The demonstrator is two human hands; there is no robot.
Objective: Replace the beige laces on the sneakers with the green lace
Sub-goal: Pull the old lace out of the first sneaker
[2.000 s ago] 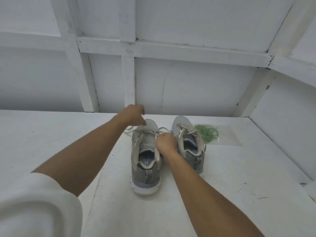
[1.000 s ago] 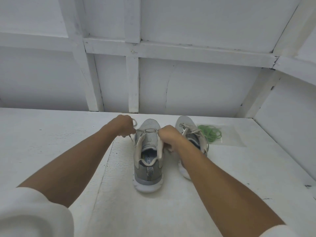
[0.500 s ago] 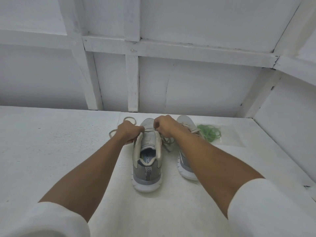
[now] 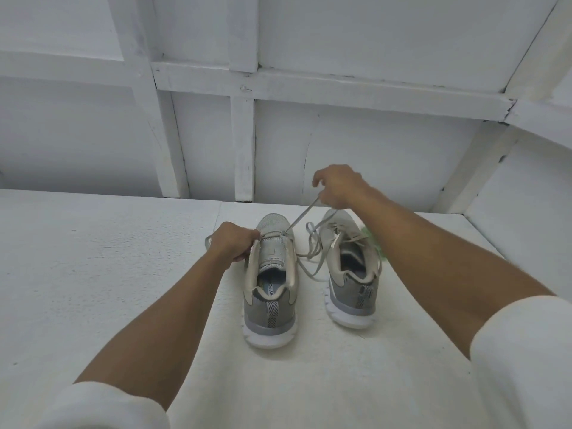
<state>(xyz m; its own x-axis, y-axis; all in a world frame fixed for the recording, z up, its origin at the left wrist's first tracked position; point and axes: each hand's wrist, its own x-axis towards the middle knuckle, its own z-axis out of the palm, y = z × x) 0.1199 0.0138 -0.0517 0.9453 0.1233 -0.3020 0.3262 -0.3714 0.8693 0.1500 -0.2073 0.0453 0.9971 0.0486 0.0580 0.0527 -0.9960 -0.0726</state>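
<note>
I found the fingers (image 4: 327,200) of the right hand (image 4: 339,187) pinching the beige lace (image 4: 301,216), taut from the left sneaker (image 4: 269,274), whose eyelet edge the left hand (image 4: 233,244) gripped with curled fingers (image 4: 249,239) on the counter (image 4: 123,274). I judged the pull best made straight along the lace, shoe braced. The green lace (image 4: 369,234) lay half hidden beyond the right sneaker (image 4: 353,274).

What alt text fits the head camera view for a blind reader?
The right hand holds a beige lace taut above the left sneaker, whose edge the left hand grips. The right sneaker stands beside it on a white surface, with a green lace partly hidden behind the forearm.
</note>
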